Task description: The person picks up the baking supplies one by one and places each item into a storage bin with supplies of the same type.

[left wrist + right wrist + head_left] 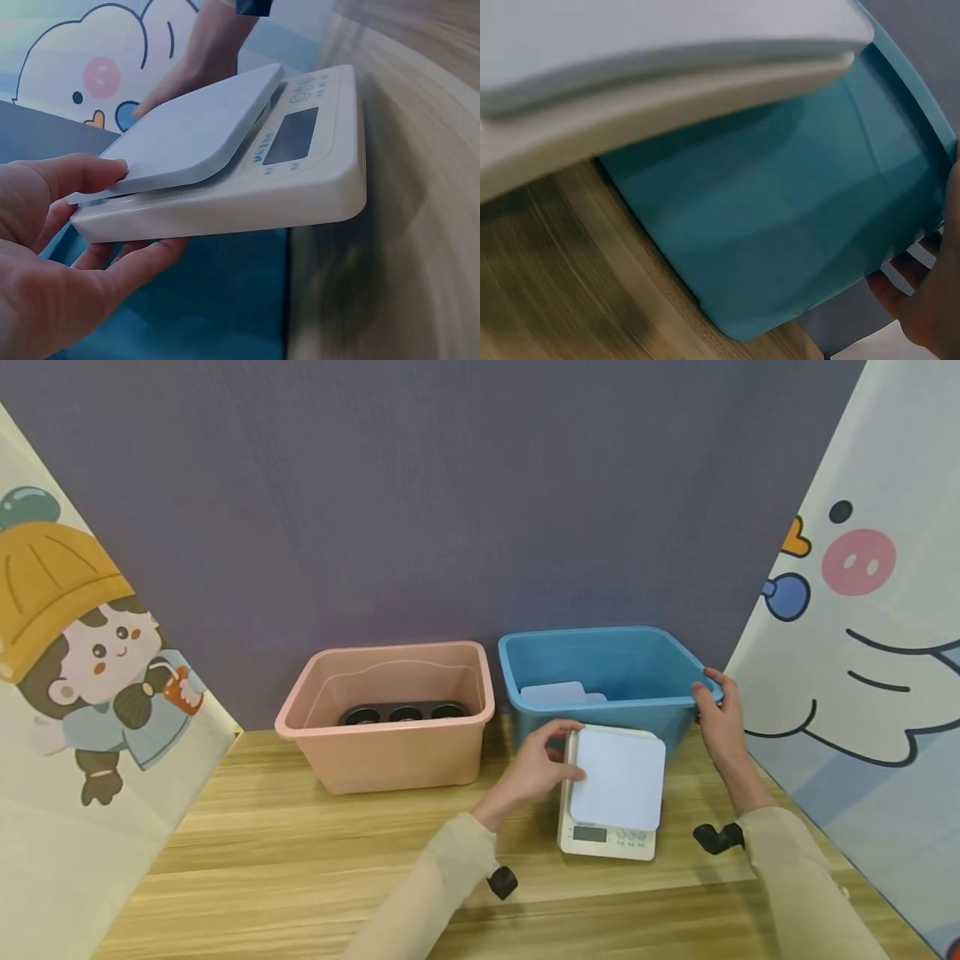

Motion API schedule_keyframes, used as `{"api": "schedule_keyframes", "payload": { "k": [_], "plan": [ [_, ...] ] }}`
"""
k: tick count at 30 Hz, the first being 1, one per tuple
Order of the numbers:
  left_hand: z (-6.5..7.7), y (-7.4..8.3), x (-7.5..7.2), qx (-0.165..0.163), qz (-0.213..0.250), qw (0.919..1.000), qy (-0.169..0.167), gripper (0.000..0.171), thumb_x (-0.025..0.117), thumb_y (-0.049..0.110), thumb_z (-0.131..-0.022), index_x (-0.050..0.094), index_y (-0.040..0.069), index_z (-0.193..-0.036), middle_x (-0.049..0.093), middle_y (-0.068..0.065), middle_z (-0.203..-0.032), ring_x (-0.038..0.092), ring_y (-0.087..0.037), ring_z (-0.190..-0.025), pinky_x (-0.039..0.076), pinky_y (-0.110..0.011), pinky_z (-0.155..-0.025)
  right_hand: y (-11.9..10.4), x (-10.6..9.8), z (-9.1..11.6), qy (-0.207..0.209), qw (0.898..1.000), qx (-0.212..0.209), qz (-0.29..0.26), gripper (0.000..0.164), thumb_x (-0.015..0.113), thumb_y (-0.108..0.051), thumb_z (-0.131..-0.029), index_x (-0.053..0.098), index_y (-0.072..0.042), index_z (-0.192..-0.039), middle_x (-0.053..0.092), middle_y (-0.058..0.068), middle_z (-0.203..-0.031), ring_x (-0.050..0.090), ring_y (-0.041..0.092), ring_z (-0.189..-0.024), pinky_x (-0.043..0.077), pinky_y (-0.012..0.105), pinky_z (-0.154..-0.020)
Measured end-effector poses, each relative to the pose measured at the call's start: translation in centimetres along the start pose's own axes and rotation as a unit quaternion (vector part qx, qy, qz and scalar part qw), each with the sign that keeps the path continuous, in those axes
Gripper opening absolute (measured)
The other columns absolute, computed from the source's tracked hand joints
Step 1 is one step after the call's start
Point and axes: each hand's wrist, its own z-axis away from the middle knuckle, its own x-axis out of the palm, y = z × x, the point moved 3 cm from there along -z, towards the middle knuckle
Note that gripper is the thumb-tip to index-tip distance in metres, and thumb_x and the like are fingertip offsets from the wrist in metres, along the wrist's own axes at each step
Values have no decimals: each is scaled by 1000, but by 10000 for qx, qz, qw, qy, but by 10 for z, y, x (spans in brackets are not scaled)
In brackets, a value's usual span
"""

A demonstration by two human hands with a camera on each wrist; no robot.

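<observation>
My left hand [542, 763] grips a white kitchen scale [609, 842] by its left edge, thumb on the platform and fingers underneath. Its square white platform [202, 135] faces up, with a dark display [292, 136] and buttons along the near end. The scale is tilted in front of the blue bin [517, 714], its far end raised near the bin's front wall. At the bin's right front corner, my right hand [722, 714] holds the rim, the fingers curled over it. White flat pieces [553, 693] lie inside the blue bin.
A pink bin [397, 756] stands to the left of the blue one, with a dark muffin tin [405, 713] inside. Both bins sit at the back of the wooden table [300, 877], against a grey panel [420, 510]. Cartoon-printed walls flank both sides.
</observation>
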Motion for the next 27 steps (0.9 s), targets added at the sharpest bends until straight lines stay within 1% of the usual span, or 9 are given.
{"api": "schedule_keyframes", "payload": {
  "k": [3,7,10,14,18,23,25,27],
  "plan": [
    [1,5,-6,10,119,9999,15,60,80,3,-79,61,31,-129,54,-5,-132,61,-18,-87,53,-29,-66,1,0,0,-24,10000,31,9,59,38,-45,-103,28,-18,-155,34,15,-146,41,8,-97,42,24,-76],
    [2,14,-11,110,365,9993,-13,61,78,2,-79,61,29,-132,52,-9,-135,61,-18,-90,56,-34,-68,2,0,-1,-39,10000,55,50,60,37,-47,-103,27,-20,-156,33,16,-149,41,9,-101,42,29,-80],
    [5,20,-12,156,394,9990,-121,62,78,2,-79,61,28,-132,52,-9,-136,60,-19,-93,56,-33,-68,1,-1,-1,-32,10000,54,53,60,37,-46,-103,27,-19,-156,33,16,-148,40,8,-100,43,27,-79],
    [8,29,-12,242,233,9991,-250,62,78,4,-80,60,32,-133,50,-5,-140,60,-18,-98,57,-32,-70,0,-1,-1,-16,10000,38,-10,60,38,-44,-103,28,-17,-155,33,16,-146,40,7,-97,43,23,-76],
    [8,40,-16,410,14,9988,-249,62,78,7,-82,59,36,-134,50,-3,-141,61,-18,-102,57,-32,-72,0,-1,-2,-28,10000,37,-14,59,38,-41,-104,27,-14,-155,35,16,-142,41,7,-93,42,21,-74],
    [7,54,-25,566,-101,9981,-237,62,78,10,-84,56,35,-137,49,-3,-142,63,-21,-107,57,-33,-78,2,-1,-3,15,10000,48,-33,59,39,-41,-103,29,-13,-154,39,3,-129,42,8,-89,43,21,-72],
    [7,60,-29,614,-95,9979,-172,61,77,10,-85,56,35,-137,49,-3,-141,63,-22,-109,57,-34,-79,2,-1,-3,-1,10000,31,-51,59,39,-42,-103,29,-14,-155,39,3,-130,42,9,-90,43,22,-73],
    [6,66,-32,628,-48,9980,-67,61,76,11,-85,56,37,-136,49,-3,-139,63,-22,-110,57,-36,-79,1,-1,-2,-41,10000,16,-56,59,38,-44,-103,28,-16,-155,39,7,-135,42,8,-92,43,22,-74]
  ]
}}
